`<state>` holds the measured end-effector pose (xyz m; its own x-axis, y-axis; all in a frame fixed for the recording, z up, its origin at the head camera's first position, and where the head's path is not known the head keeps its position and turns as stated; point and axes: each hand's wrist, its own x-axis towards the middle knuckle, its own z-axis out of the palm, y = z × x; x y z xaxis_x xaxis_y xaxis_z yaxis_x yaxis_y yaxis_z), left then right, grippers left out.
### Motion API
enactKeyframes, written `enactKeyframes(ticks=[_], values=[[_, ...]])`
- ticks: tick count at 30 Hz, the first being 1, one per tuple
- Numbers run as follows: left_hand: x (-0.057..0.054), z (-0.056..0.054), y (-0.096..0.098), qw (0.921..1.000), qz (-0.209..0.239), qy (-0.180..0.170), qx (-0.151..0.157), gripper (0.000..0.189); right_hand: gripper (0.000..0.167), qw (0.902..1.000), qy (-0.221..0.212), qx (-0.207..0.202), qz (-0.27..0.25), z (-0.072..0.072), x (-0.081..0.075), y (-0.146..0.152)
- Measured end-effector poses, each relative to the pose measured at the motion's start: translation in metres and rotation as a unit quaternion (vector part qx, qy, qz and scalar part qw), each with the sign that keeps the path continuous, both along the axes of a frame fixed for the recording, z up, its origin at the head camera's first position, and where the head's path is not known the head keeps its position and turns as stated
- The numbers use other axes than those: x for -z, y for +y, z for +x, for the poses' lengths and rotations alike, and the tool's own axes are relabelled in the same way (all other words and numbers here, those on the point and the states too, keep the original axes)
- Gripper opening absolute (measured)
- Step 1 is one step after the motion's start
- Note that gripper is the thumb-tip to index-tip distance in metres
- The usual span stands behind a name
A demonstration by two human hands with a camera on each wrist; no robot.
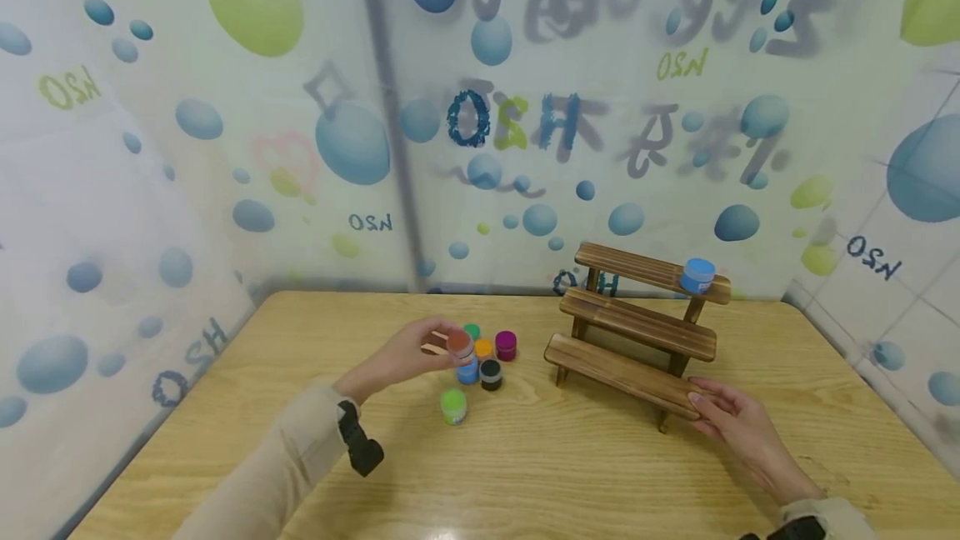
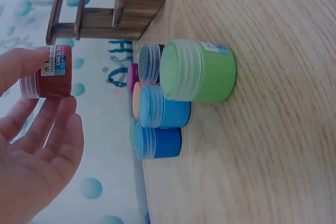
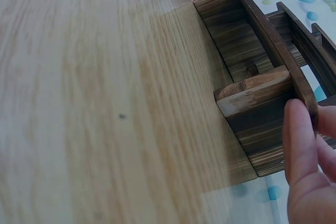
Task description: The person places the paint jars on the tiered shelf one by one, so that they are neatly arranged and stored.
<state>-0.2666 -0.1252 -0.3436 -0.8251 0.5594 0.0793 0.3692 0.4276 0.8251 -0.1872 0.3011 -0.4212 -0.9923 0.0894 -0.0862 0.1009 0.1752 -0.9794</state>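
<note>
The left hand [image 1: 408,352] pinches a reddish-brown gouache jar [image 1: 461,346] between thumb and fingers, roughly upright above the clustered jars, mid-worktop [image 1: 525,473] towards the back edge. The right hand [image 1: 738,432] grips the right end of the lowest tier of a three-tier wooden shelf [image 1: 637,322], near the back right corner. A blue jar [image 1: 698,276] sits near the top tier's right end; a tug or tilt of the shelf could send it off. Lowering the pinched jar could knock the black jar [image 1: 491,375] or purple jar [image 1: 506,346].

The left wrist view separates a lighter blue jar [image 2: 173,113] from a darker blue jar [image 2: 168,141], which overlap in the head view; only the head view shows the jar on the top tier.
</note>
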Motion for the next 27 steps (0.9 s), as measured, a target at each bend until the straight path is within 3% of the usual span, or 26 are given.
enactKeyframes(ticks=[4,9,15,21,27], values=[[0.004,-0.01,0.009,0.9997,-0.013,0.012,0.016,0.036,0.04,1.0,-0.001,0.0,-0.003,0.001,0.0,0.001],[0.0,-0.013,0.029,0.9986,-0.038,0.019,0.031,0.034,0.053,0.9999,-0.009,0.0,0.007,0.002,-0.001,0.002],[0.002,-0.012,0.057,0.9966,-0.031,0.016,0.075,0.032,0.057,0.9999,-0.006,0.0,0.012,0.002,0.0,0.002],[0.007,-0.009,0.082,0.9946,-0.028,0.021,0.097,0.032,0.059,0.9999,-0.008,-0.001,0.013,0.0,0.0,0.0],[-0.008,-0.009,0.104,0.9917,-0.043,0.045,0.113,0.03,0.056,1.0,-0.006,0.002,0.007,0.0,0.0,-0.002]])
